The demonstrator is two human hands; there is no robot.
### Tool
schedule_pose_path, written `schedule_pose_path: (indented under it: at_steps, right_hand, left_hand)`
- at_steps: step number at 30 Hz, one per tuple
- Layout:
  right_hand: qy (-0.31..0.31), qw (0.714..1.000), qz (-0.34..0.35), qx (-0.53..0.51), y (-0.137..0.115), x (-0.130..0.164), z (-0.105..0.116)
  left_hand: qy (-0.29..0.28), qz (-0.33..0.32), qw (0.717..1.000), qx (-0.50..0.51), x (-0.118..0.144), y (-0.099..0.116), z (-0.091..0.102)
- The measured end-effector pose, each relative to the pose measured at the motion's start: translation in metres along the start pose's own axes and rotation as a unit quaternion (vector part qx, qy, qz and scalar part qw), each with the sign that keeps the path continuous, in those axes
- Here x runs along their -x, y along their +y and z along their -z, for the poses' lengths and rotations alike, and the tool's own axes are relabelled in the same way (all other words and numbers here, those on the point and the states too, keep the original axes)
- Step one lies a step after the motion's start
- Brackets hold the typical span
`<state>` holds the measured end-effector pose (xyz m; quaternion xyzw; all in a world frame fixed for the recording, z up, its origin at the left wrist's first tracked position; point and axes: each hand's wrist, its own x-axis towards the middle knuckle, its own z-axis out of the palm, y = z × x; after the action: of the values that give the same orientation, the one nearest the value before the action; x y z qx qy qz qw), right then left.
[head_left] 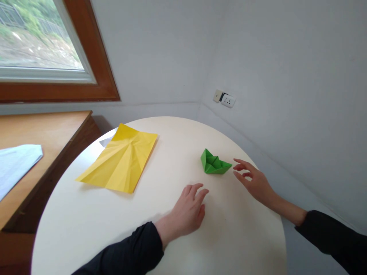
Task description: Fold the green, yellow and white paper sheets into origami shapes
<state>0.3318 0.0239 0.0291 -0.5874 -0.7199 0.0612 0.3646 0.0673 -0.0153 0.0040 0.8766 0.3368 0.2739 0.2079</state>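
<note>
While the left hand (187, 212) rests empty and loosely curled on the tabletop (160, 229), the right hand (254, 179), fingers spread, nears the green paper boat (214, 163) just beyond its fingertips; a light pinch would spare the folds.

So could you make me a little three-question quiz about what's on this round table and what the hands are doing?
1. True or false: the green paper boat is held up off the round table by the right hand.
2. Which lies nearer the window: A) the creased yellow sheet, B) the green paper boat?
3. Fill in: the left hand rests on the ____.

Key:
1. False. The boat sits on the table; the right hand's open fingers are just beside it, and contact cannot be told.
2. A.
3. Table, holding nothing.
</note>
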Motion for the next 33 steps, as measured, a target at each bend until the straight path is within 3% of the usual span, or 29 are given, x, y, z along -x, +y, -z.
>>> schedule_pose_path:
  at_steps: [3,6,9,12,16,20,24,29,33]
  right_hand:
    - [0.036,0.999,0.033,0.024,-0.006,0.004,0.002]
    - [0.042,0.99,0.122,0.056,-0.016,0.009,0.004]
    - [-0.014,0.971,0.23,0.063,-0.025,0.014,0.006]
    - [-0.086,0.951,0.28,0.102,-0.029,0.018,0.004]
    - [-0.15,0.938,0.259,0.175,-0.027,0.016,-0.002]
    - [-0.164,0.939,0.213,0.212,-0.019,0.009,-0.005]
    - [-0.178,0.944,0.167,0.22,-0.011,0.002,-0.009]
    - [-0.187,0.949,0.099,0.235,-0.006,-0.004,-0.014]
    - [-0.198,0.946,0.091,0.24,-0.007,-0.005,-0.012]
  left_hand:
    - [0.002,0.0,1.0,0.004,0.001,-0.001,-0.001]
    - [0.005,0.004,1.0,0.004,0.001,-0.001,-0.001]
    - [0.003,0.005,1.0,-0.001,0.001,0.0,-0.001]
    - [0.001,0.006,1.0,-0.01,0.001,0.002,0.0]
    - [0.013,0.008,1.0,-0.022,0.004,-0.001,0.004]
    - [0.031,0.018,0.998,-0.053,0.015,-0.015,0.019]
    - [0.062,0.049,0.992,-0.097,0.038,-0.042,0.047]
    - [0.013,0.069,0.982,-0.175,0.079,-0.078,0.087]
    - [-0.002,0.094,0.962,-0.256,0.107,-0.099,0.116]
